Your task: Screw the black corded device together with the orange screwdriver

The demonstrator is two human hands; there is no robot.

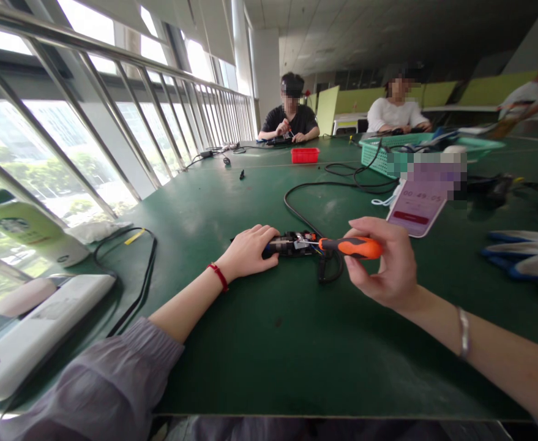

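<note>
On the green table lies an opened corded device point(291, 244), dark and long, with metal parts and coloured wires bare at its right end. My left hand point(253, 250) is wrapped over its left part and holds it against the table. In my right hand point(388, 260) is a screwdriver point(351, 247) with an orange and black handle, gripped between thumb and fingers. Its shaft points left and its tip meets the exposed metal parts. A black cord point(291, 197) runs from the device towards the back. The device's left end is hidden under my left hand.
A phone point(418, 202) with a timer leans behind my right hand. Gloves point(530, 257) lie at the right. Further back are a red tray point(305, 155) and a green basket point(374, 157). A bottle point(32, 229) and white case point(43, 331) stand left. Several people sit beyond.
</note>
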